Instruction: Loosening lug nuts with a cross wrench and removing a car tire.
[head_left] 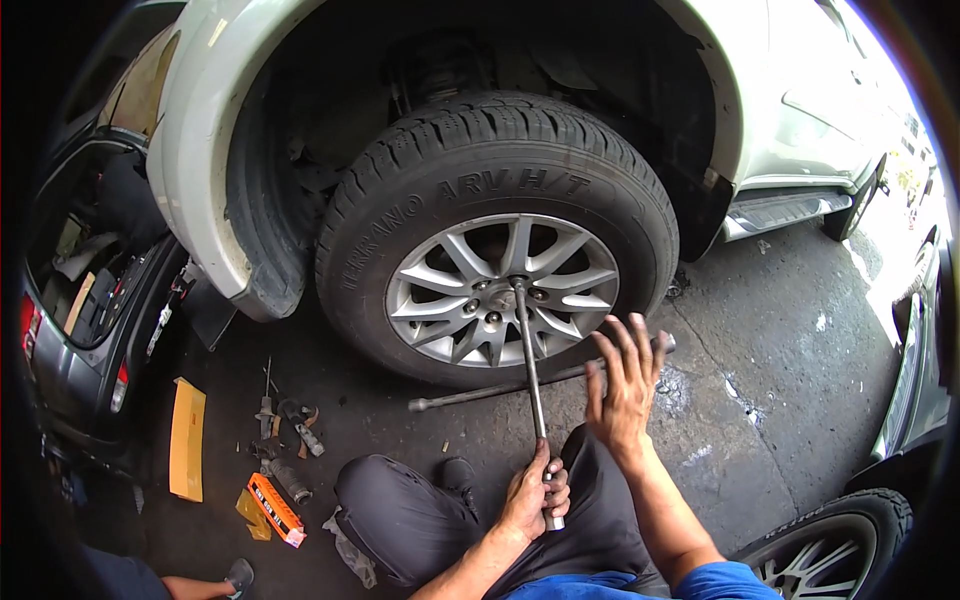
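— Wrench position?
— Your cross wrench (530, 375) sat on a lug at the hub of the alloy wheel (500, 290), one bar running down toward your lap.
— And your hands?
— Your left hand (535, 492) was closed around the lower bar end; your right hand (622, 385) was spread wide, fingers open, over the crossbar's right end.

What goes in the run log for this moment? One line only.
left hand: grips cross wrench arm | right hand: open on crossbar | wrench head: on wheel nut | floor: loose tools, orange box
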